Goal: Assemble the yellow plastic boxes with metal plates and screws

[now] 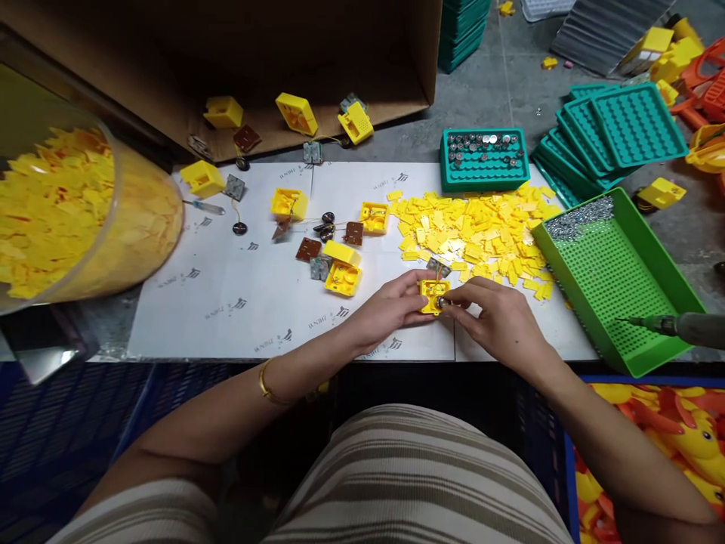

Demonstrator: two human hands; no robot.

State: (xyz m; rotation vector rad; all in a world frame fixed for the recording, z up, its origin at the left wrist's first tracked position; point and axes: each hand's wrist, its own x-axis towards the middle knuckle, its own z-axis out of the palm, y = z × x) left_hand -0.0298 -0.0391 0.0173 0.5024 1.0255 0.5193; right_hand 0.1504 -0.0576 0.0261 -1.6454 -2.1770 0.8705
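Note:
Near the front edge of the white work surface, my left hand holds a small open yellow plastic housing by its left side. My right hand is closed in a pinch at the housing's right side, with a round silver button cell at its fingertips, against the inside of the housing. A grey circuit board hangs by wires off the far side of the housing. To the left lie more open yellow housings, brown boards and black round speakers on wires.
Loose yellow plastic tabs cover the surface beyond my hands. A teal tray holds button cells; a green basket holds screws, with an electric screwdriver over it. A tub of yellow pieces stands left, a cardboard box behind.

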